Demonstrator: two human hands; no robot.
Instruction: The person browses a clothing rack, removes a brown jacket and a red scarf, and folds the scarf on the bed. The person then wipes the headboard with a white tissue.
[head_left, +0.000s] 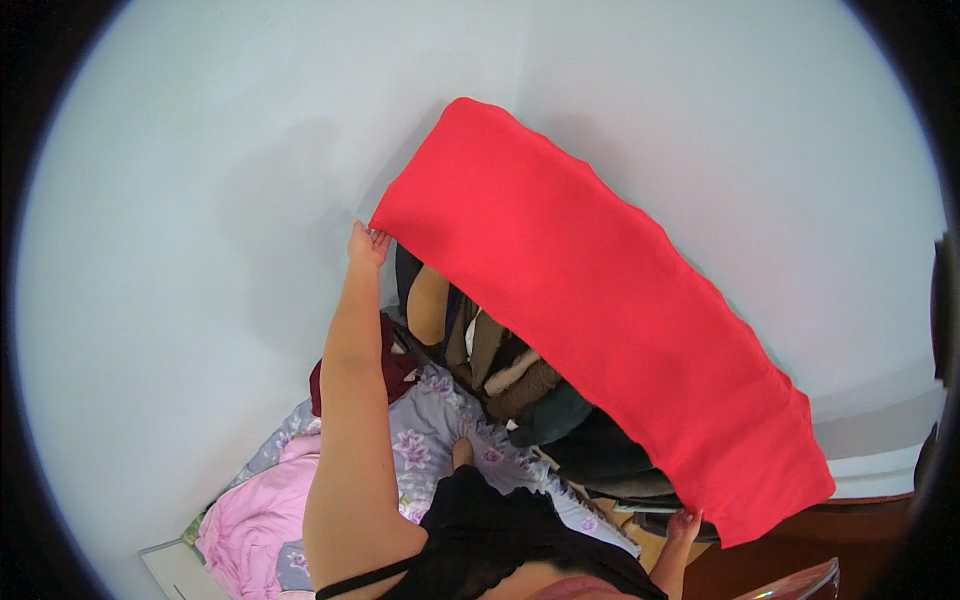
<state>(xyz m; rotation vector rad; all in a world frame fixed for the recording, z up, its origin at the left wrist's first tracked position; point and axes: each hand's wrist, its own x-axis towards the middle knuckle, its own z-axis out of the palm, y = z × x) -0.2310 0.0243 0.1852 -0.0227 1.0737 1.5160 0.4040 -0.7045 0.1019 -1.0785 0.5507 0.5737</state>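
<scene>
A long red cloth (585, 277) lies slantwise across a row of hanging clothes, from upper left to lower right. My left hand (368, 244) is at its left corner, arm stretched out. The fingers touch the lower edge, and the thumb stands a little apart; whether they grip is unclear. Near the other end, my right hand (683, 523) has the cloth's lower edge between thumb and fingers. Below the cloth show dark, brown and tan garments (525, 382); their tops are hidden under it.
Pale walls (187, 187) meet in a corner behind the cloth. A floral bedsheet (442, 405) spreads beneath me, with my foot (463, 453) on it. Pink clothing (255, 510) and a maroon garment (397, 367) lie to the left. Brown wooden furniture (847, 532) stands at lower right.
</scene>
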